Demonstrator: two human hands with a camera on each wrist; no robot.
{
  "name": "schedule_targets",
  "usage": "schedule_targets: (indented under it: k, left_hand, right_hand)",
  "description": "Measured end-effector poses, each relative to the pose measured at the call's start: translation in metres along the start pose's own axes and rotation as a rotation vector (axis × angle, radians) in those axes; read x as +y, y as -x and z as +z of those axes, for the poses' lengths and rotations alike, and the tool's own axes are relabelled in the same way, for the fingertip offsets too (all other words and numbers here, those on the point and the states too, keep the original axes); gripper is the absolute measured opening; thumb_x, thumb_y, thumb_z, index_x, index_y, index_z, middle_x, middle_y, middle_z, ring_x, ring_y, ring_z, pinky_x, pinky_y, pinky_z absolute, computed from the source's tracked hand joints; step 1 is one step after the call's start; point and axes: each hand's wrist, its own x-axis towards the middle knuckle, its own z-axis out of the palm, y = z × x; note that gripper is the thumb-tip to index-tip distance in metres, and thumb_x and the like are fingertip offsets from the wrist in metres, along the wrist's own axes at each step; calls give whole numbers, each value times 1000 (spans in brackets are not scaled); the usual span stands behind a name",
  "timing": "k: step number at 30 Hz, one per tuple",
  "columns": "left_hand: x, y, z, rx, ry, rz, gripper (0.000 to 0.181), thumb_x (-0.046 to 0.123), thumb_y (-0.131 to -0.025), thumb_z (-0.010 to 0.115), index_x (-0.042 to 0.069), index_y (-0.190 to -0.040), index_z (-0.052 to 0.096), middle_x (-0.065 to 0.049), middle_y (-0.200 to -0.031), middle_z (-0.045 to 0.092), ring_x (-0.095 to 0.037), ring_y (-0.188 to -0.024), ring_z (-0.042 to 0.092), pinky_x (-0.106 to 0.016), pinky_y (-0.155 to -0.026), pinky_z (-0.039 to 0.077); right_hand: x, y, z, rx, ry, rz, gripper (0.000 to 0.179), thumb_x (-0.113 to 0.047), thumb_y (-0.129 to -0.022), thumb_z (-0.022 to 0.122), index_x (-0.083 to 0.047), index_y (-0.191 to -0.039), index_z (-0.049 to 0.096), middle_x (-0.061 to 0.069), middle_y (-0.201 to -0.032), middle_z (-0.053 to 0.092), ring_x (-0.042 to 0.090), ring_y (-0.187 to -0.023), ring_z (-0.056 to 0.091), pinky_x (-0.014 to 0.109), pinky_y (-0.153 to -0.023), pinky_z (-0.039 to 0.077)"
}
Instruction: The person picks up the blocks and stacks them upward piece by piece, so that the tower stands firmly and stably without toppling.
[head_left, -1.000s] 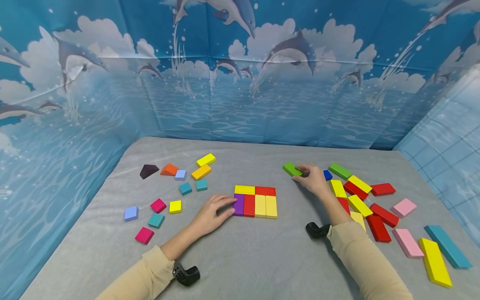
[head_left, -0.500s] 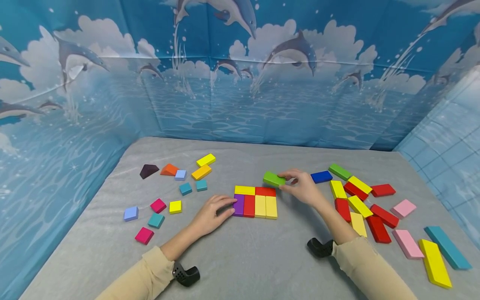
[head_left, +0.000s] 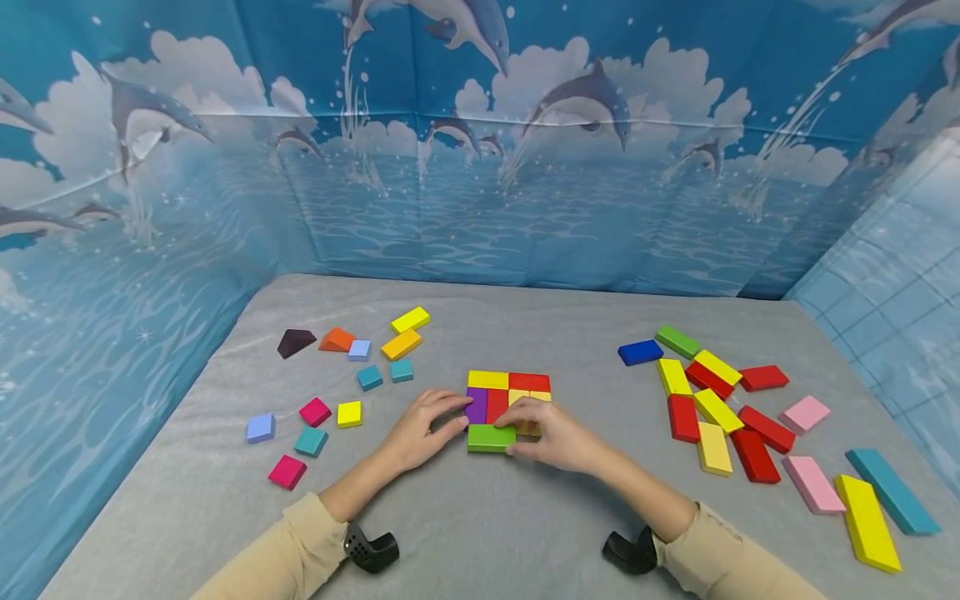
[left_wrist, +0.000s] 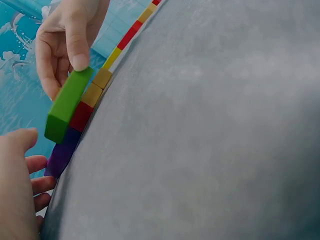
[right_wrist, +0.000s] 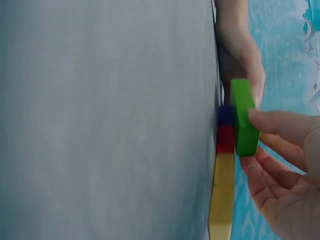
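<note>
My right hand (head_left: 558, 437) pinches one end of a green block (head_left: 489, 439) between thumb and fingers. In the wrist views the green block (left_wrist: 67, 105) is raised above the table, over the near side of a flat rectangle of blocks. That rectangle has a yellow block (head_left: 487, 379) and a red block (head_left: 529, 382) at the back. In front of them lie a purple block (head_left: 476, 407), another red block (head_left: 496, 404) and two pale yellow blocks, partly hidden by my right hand. My left hand (head_left: 422, 429) rests on the table, fingertips at the purple block's left side.
Small blocks lie scattered on the left, among them a yellow cube (head_left: 349, 414) and an orange wedge (head_left: 337, 339). Several longer blocks lie on the right, including a blue block (head_left: 640, 352) and a teal plank (head_left: 892, 491). A dolphin-print curtain (head_left: 480, 208) borders the grey table.
My right hand has carried the green block from the back right, leftward and toward me, to the near side of the block rectangle. My left hand has stayed in place.
</note>
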Motion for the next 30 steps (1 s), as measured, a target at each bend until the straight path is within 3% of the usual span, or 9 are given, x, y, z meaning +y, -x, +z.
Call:
schedule_targets:
  k: [9,19,30]
  left_hand:
    - [1,0,-1,-22,-44,27,45,30,-81,67,12,-122,59,-7,-120,56,-24,-114,46,-47,-95,38]
    - [0,1,0,-22,-53,29,45,30,-80,68,13,-121,59,-7,-120,56,-23,-114,47,-47,-95,39]
    - [-1,0,-1,-25,-48,32,45,29,-81,67,13,-122,59,-7,-121,56,-24,-115,46,-47,-96,38]
  right_hand:
    - [-3,-2,15,15,85,-44,28,-12,-78,72,-9,-106,66,0,-99,58,13,-88,53,26,-75,49]
    - [-1,-2,19,72,192,-85,29,-13,-75,75,-10,-103,66,-1,-94,55,12,-85,50,23,-73,47]
    - [1,-3,20,92,220,-73,31,-18,-74,76,-11,-103,66,0,-95,54,11,-86,49,23,-74,47]
